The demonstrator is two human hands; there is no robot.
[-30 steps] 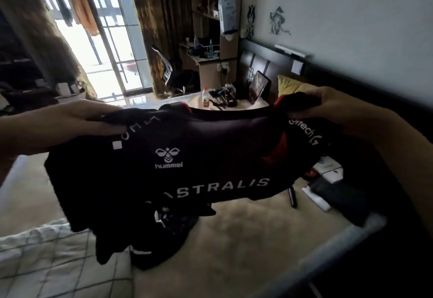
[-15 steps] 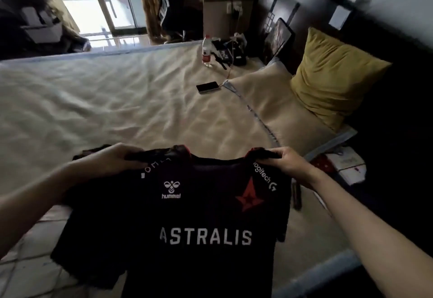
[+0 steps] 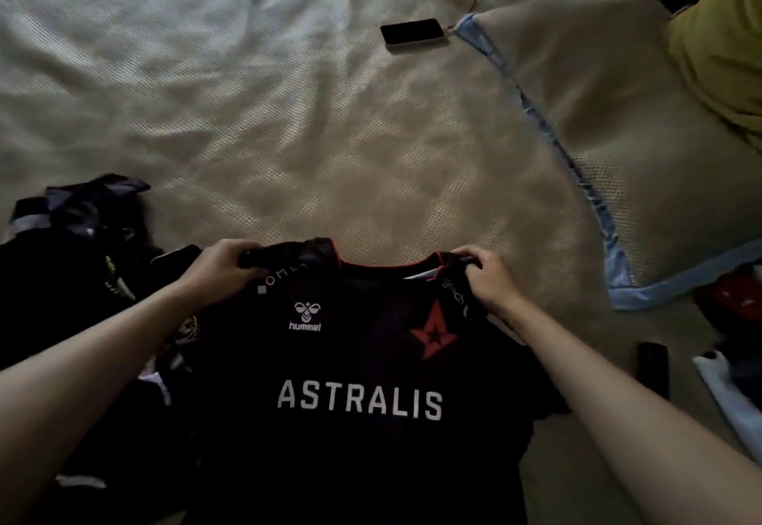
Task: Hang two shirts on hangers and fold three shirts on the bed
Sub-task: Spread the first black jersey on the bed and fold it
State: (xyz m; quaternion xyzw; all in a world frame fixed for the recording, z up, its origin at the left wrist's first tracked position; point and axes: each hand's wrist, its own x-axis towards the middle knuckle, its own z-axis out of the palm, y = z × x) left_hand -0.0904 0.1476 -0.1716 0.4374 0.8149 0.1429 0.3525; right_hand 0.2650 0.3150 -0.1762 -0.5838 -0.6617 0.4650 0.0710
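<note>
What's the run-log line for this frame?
stage: laying shirt out | left hand: grips left shoulder of black jersey | right hand: grips right shoulder | jersey: front up, over bed | hanger: none visible

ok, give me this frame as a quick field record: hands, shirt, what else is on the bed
left hand: gripping the left shoulder of the black jersey
right hand: gripping the jersey's right shoulder
jersey state: spread out, print side up, ASTRALIS readable, not folded
other clothes: dark pile left of the jersey
bed: beige cover, open space beyond the collar
phone: far side, screen dark, cable attached
pillows: beige with blue trim, yellow one at right
hangers: none visible
</note>
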